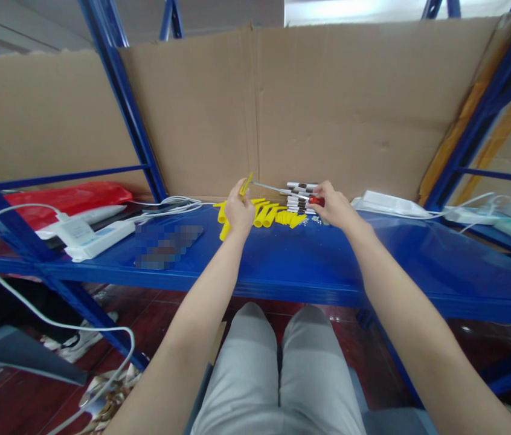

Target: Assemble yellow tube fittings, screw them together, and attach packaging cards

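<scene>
My left hand (240, 208) is closed around a yellow plastic part (246, 183), held upright above the blue shelf. In my right hand (331, 204) is a screwdriver (316, 200) with a red handle, its long shaft pointing left to the yellow part. Whether the tip touches the part I cannot tell. Several yellow tapered tubes (264, 215) lie behind and beside my left hand. Small flat yellow pieces (290, 218) sit in a row between my hands. White cylinders with dark bands (298, 205) are stacked beyond them, partly behind the screwdriver. Tiny screws (316, 221) lie near my right hand.
A white power strip (100, 239) with a plugged-in charger and coiled white cable (178, 205) is at left, near a blurred-out flat item (167, 246). Another white strip (391, 204) lies at right. Cardboard (328, 109) walls the back; blue posts (124, 103) frame the shelf.
</scene>
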`<state>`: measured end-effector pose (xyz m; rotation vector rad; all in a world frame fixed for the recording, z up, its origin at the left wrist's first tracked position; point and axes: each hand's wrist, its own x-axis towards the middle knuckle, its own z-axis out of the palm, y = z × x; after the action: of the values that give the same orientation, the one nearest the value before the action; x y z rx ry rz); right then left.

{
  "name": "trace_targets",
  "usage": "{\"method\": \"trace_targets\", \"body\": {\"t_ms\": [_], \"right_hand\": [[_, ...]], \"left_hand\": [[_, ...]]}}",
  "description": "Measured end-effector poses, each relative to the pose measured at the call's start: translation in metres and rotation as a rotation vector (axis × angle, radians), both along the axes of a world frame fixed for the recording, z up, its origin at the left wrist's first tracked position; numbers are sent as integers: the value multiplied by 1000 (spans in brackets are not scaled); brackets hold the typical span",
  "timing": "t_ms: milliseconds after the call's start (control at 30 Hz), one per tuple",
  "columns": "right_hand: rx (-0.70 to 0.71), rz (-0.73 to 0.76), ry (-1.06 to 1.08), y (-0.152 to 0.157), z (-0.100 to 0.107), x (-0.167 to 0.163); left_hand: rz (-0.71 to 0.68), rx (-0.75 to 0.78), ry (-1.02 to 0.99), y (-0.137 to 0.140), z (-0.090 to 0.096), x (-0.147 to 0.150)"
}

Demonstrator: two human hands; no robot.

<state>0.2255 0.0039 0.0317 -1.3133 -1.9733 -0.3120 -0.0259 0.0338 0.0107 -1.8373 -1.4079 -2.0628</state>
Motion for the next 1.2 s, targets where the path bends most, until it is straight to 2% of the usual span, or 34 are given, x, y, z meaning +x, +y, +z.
{"method": "trace_targets", "body": {"t_ms": [333,533,667,867,1067,1200], "right_hand": [[48,-18,-58,-4,1,-1],[17,61,-52,-6,2,-2],[28,3,-23,-5,2,-3],[131,-22,-101,-7,1,-4],[106,-37,-132,-10,1,-6],[154,-87,-142,-6,0,-7]], "left_hand": [[18,12,-16,4,-1,-2],[27,24,-35,6,-2,-3],[22,22,-52,6,-2,-2],[34,19,-41,5,-1,-2],[26,34,-43,8,-3,-4],[9,63,-49,14,-5,-6]]}}
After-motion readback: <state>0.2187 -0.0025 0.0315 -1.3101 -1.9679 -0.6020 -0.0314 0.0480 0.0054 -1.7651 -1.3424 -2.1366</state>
